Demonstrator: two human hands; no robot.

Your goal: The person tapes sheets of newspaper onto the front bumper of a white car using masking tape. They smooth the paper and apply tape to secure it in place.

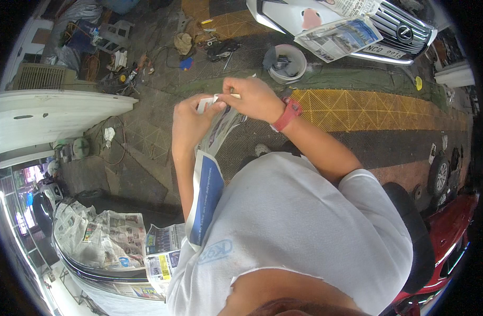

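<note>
- Pinching the top edge of a folded newspaper sheet [217,131], the left hand [188,124] grips it between thumb and fingers, closed on the paper.
- The right hand [254,97], at about two o'clock from the left one, has its fingertips pressed together on a small strip of pale masking tape [220,97] at the sheet's upper edge; a red wristband [288,114] sits on that wrist.
- To do this well, I'd judge the tape should go down flat along the edge while the left hand keeps the paper taut, so no creases form.
- The sheet hangs from the hands toward six o'clock against the white T-shirt [304,226]; it is printed, crumpled near the top, with a blue panel lower down.
- Farther out: at twelve to one o'clock a white car front [405,31] partly covered in newspaper, and a grey bucket [289,63] on the floor; at eight o'clock a curved body panel [101,239] wrapped in newspaper.
</note>
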